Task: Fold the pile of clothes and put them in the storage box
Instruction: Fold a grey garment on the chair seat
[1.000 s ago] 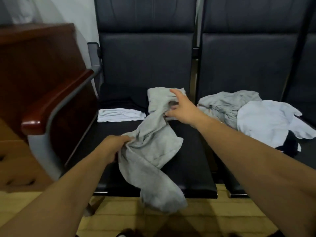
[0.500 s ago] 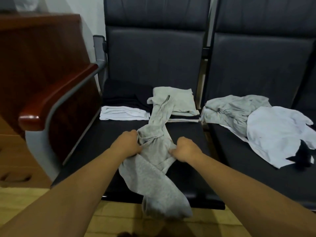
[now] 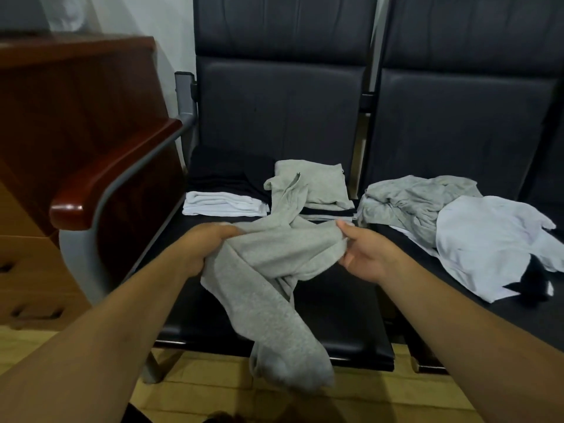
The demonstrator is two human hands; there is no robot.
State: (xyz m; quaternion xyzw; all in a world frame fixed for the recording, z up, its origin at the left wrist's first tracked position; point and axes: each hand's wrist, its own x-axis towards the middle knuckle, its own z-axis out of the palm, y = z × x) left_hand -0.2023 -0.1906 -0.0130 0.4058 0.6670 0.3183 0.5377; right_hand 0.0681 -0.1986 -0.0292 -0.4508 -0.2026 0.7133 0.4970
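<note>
Crumpled grey garment [image 3: 274,270] stretched between left hand [image 3: 201,245] and right hand [image 3: 366,257].

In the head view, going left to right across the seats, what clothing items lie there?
Folded white cloth → folded grey stack → crumpled grey garment → white shirt.

Both bare forearms reach forward, hands level and apart.

The left hand [image 3: 207,248] is curled into a fist, knuckles up, clenched on grey cloth [image 3: 274,270] near the seat's front edge. The right hand [image 3: 366,257] is turned palm inward, thumb on top, fingers pinching the same cloth's other end.
</note>
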